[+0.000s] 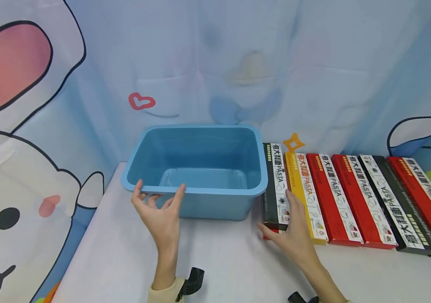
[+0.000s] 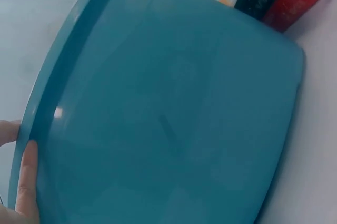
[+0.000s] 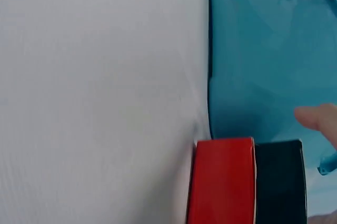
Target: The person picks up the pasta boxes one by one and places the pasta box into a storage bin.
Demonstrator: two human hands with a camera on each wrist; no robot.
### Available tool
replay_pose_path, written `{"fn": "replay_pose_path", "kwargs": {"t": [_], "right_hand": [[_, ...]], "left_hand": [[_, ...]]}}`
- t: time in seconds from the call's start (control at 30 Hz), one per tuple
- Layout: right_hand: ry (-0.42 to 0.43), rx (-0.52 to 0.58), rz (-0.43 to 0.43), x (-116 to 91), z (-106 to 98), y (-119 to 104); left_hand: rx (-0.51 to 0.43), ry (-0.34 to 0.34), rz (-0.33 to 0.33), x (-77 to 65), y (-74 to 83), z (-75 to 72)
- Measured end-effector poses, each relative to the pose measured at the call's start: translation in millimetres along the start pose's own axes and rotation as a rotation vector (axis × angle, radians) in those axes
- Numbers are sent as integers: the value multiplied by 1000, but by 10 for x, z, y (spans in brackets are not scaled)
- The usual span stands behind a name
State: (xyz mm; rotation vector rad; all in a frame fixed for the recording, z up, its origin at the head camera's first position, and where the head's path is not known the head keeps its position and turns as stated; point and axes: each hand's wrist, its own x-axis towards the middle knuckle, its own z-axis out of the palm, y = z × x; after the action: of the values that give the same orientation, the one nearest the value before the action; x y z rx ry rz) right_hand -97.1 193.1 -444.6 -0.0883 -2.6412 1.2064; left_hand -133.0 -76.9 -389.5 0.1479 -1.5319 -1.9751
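A blue plastic basin point(image 1: 207, 206) stands on the white table, its opening facing up. My left hand point(image 1: 165, 221) holds the basin's front rim, with fingertips on both sides of the rim in the left wrist view. To the right of the basin lies a black-and-white pasta box point(image 1: 271, 206), stacked on a red box point(image 3: 224, 182). My right hand point(image 1: 295, 231) hovers around the front end of this stack, thumb on the left side and fingers on the right. Spread apart, its thumb point(image 3: 318, 118) shows beside the black box without gripping it.
Right of the stack, a yellow pasta box point(image 1: 298, 181), red pasta boxes point(image 1: 327, 198) and another black one point(image 1: 410, 198) lie in a slanted row. A printed curtain point(image 1: 200, 63) hangs close behind the basin. White table surface point(image 1: 230, 261) shows in front.
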Motion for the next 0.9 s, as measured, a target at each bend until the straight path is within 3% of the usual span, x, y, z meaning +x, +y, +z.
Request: {"fn": "replay_pose_path", "kwargs": {"t": [0.17,0.47,0.9], "right_hand": [[31,6,63,-21,89,-19],[76,-6,138,16,158,-11],[111,-2,102,49,219,26]], "left_hand": [[-65,0,-5,1,-12,-4],[-87,-10,22,3,-33,3],[-74,-4,41,11,-49,6]]}}
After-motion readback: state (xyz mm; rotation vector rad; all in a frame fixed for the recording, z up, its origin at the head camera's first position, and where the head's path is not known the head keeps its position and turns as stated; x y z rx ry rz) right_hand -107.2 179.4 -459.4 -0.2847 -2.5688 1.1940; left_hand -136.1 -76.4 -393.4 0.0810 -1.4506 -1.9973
